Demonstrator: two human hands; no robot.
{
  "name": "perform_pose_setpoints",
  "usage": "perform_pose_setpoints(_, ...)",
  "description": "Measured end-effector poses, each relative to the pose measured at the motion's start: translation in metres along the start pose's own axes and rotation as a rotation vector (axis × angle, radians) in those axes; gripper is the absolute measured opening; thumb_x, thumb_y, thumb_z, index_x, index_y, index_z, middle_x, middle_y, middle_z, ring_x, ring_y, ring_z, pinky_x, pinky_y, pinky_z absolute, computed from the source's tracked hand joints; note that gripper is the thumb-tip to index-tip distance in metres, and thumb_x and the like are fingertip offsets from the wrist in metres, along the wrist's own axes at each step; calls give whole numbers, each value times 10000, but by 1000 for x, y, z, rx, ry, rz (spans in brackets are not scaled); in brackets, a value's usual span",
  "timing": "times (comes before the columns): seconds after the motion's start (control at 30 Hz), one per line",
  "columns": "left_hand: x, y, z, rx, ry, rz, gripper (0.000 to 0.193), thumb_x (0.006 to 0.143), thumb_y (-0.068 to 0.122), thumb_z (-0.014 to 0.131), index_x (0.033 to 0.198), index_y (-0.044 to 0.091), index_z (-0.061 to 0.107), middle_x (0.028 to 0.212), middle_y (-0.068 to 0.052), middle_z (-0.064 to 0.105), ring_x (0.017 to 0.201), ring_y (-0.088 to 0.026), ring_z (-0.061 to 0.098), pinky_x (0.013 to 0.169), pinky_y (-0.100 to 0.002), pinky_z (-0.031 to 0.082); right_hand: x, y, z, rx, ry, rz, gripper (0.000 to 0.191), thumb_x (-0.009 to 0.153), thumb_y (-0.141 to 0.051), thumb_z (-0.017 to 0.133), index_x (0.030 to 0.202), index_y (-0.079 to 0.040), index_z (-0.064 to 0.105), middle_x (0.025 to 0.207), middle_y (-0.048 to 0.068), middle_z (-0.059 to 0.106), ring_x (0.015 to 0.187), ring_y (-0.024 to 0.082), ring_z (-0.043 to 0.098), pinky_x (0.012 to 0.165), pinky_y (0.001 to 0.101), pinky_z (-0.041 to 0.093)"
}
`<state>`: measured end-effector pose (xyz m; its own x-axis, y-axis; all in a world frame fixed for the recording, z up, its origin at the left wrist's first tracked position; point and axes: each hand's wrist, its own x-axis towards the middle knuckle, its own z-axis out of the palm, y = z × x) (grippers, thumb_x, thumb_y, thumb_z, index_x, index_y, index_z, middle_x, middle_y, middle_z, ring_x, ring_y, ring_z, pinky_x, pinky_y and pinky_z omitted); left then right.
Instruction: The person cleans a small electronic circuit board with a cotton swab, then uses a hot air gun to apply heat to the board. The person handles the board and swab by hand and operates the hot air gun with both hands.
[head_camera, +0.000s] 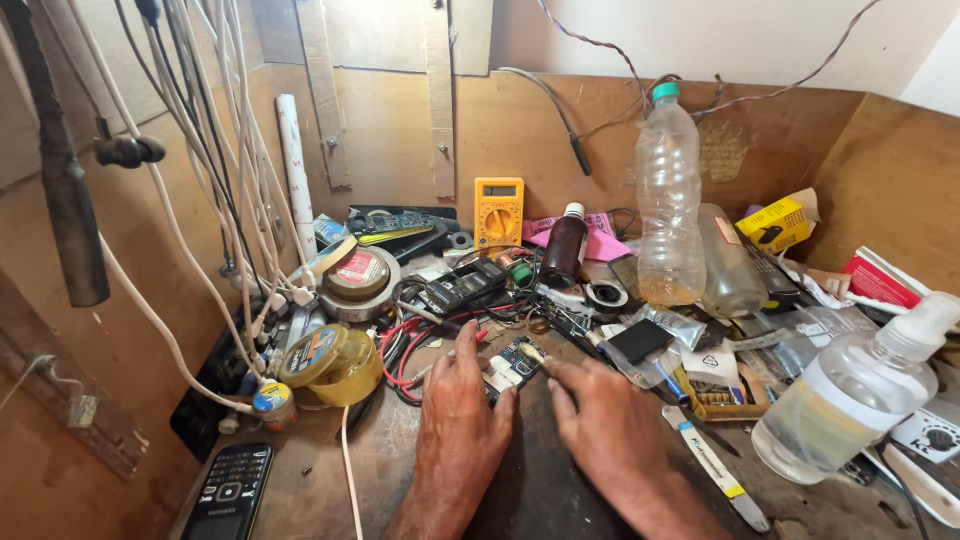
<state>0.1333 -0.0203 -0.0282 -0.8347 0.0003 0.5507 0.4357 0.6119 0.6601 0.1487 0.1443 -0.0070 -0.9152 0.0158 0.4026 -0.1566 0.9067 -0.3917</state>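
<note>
Right now both hands are working a small blue circuit board (516, 362) lying on the tabletop (540, 480) between them, amid red and black wires (405, 345). The left hand (460, 410) is lying flat with its fingers loosely spread, its fingertips pressing the near left edge of the board and steadying it. The right hand (605, 420) is resting palm down, its forefinger stretching out to touch the board's right corner; neither hand is pinching or gripping anything. To my eye this is a positioning step, the board being held still and turned into place; any further handling would call for a light, even press so that the board is not sliding into the wires. A yellow multimeter (498, 212) is standing well behind, a clear plastic bottle (669, 195) is standing to the right, and a black keypad phone (230, 493) is lying near the left edge. The board's parts are too small to make out, and the left hand is covering its near corner.
</note>
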Motion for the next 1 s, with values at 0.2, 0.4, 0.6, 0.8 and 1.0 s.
perform_pose_setpoints(0.2,1,-1,1,10,11,32,796,751,79,806,1422,-36,394,1153,-258,643,1101,-436,580,948,-503,463,3,-1,-7,78,-68,57,265,865,-296,722,1098,-215,818,980,105,791,837,313,771,748,423,603)
perform_pose_setpoints(0.4,-1,-1,-1,-11,39,65,804,738,62,798,1424,-48,394,1152,-252,654,1093,-437,583,943,-511,454,-3,4,3,-4,-43,-27,333,871,-263,684,1187,-233,786,963,119,765,785,298,753,704,423,593)
perform_pose_setpoints(0.6,-1,0,0,0,-9,19,803,761,72,790,1440,-30,373,1114,-230,662,1081,-414,595,951,-501,460,2,0,7,-2,51,-92,300,869,-245,688,1145,-202,798,902,124,752,800,344,725,680,463,569)
perform_pose_setpoints(0.8,-1,-1,1,-14,9,26,811,736,47,800,1427,-28,382,1104,-224,679,1084,-414,597,944,-507,459,13,-3,11,80,66,-110,272,867,-233,693,1108,-167,801,921,142,753,836,353,723,716,468,566)
perform_pose_setpoints(1.0,1,-2,2,-22,15,38,806,726,41,804,1411,-35,386,1109,-230,671,1081,-419,597,930,-505,468,18,1,20,115,48,-117,264,859,-221,701,1092,-144,798,926,155,757,857,357,732,752,468,574)
